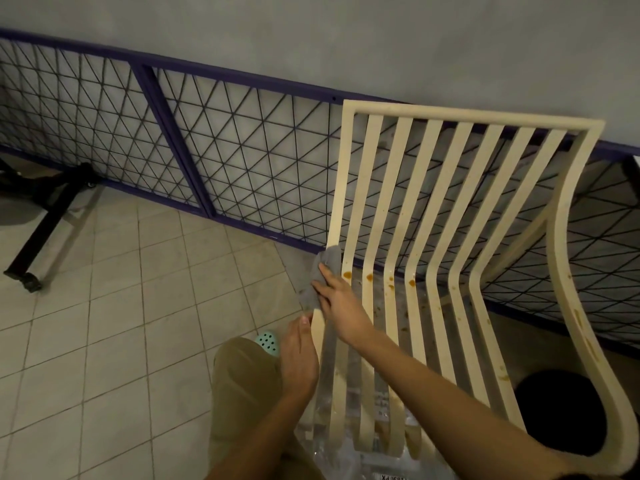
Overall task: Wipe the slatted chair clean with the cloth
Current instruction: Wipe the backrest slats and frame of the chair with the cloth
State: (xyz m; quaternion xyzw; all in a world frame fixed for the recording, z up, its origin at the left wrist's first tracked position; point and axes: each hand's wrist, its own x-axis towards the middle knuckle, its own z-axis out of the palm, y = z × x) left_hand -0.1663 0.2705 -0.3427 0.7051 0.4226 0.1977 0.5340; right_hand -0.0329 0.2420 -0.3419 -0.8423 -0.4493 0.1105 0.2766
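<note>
overhead view of a cream slatted chair (467,114) during cleaning. the chair stands on the tiled floor (138,306), its back just in front of a purple-framed mesh panel (175,140) that leans on a grey wall (346,36).

a grey cloth (323,265) lies against the chair's left side rail, at the bend where back meets seat. the right hand (337,299) reaches across the seat and presses the cloth to that rail with fingers extended and flat, not curled round it. the left hand (299,358) grasps the same rail lower down, at the seat's left edge. its thumb rests on top of the rail and the other fingers are hidden beneath.

orange-brown stains (369,277) dot the slats at the bend, right of the cloth. fainter marks run along the seat and the right armrest.

a clear plastic sheet (322,452) shows under the front of the seat. a dark round object (561,414) is visible through the chair's right arm opening. left of the seat are a khaki trouser leg (242,393) and a mint clog (266,341). a black wheeled base (41,233) stands well left of the chair.
</note>
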